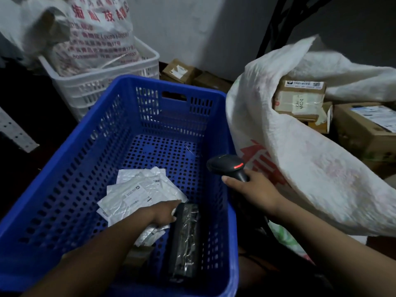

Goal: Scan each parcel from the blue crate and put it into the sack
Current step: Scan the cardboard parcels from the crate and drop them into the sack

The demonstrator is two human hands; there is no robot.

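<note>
Picking stage here, I'd say. Nearest, the left hand point(165, 213) is down in the blue crate point(70, 168), on the far end of a black parcel point(184, 241) lying near the crate's 5 o'clock corner. The fingers tuck down out of sight, so I can't tell if it's actually gripping yet. A pile of white mailers point(139, 194) sits just at its 10 o'clock.

Right hand point(257, 189) is wrapped round the scanner point(229, 166), held over the crate's 3 o'clock rim with its red light on.

Further out at 3 o'clock the sack point(300, 163) gapes open with cardboard boxes point(300, 97) inside. A white crate point(100, 84) sits at 11 o'clock.

Next move probably: lift the black one, turn its label (which I can't see) toward the scanner, then drop it in the sack.
</note>
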